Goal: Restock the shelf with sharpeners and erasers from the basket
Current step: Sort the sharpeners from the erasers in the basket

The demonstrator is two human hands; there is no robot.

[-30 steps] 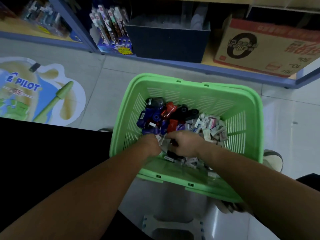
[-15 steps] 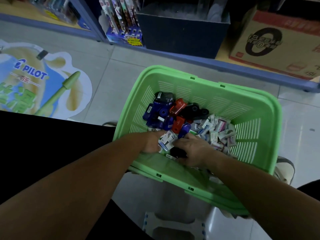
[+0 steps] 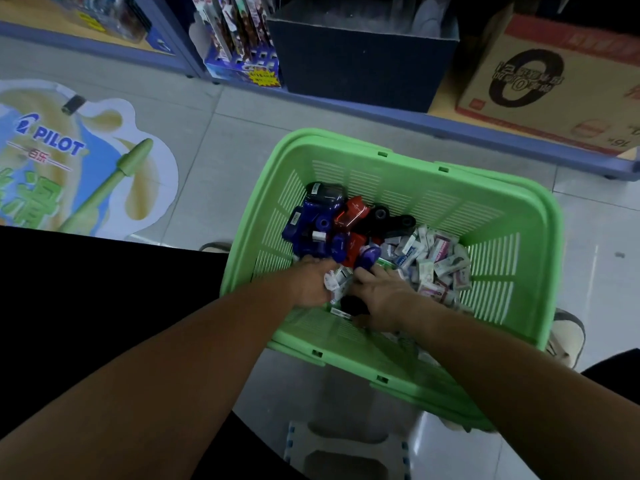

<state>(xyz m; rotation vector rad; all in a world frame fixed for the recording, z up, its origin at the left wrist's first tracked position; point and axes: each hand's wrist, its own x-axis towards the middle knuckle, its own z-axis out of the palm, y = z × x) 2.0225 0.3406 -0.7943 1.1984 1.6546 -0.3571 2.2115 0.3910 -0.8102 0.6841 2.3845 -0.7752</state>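
Curled fingers on the left hand [image 3: 310, 284], closed round a few white eraser packets [image 3: 335, 281] low in the green slatted basket [image 3: 554, 244]; fingertips themselves tucked out of sight. Bent fingers on the right hand [image 3: 386, 299] too, pressed down into the pile over a black sharpener [image 3: 353, 304]; cannot tell whether gripping it or only resting on it.

Far left, on the tiled floor [image 3: 214, 140]: a large PILOT floor sticker [image 3: 69, 157] with a green pen drawn on it. Below that, black clothing [image 3: 86, 306] filling the lower left.

Along the top, on the bottom shelf [image 3: 502, 135], from left to right: a blue display box of carded pens [image 3: 242, 39], a dark open bin [image 3: 363, 53], then a cardboard carton [image 3: 554, 81] printed with a big black ring.

Centre to right: the basket, just in front of that shelf, with a white step stool [image 3: 346, 452] showing below its near rim. Inside, at the left end, a heap of blue, red and black sharpeners [image 3: 325, 230], right beside the left hand's knuckles. At the right end, a loose pile of wrapped erasers [image 3: 433, 261] reaching towards the right wall. Both hands side by side between the two heaps, close to the near wall, almost touching each other.

One shoe toe [image 3: 216, 245] just left of the basket, another shoe [image 3: 568, 336] past its right corner.
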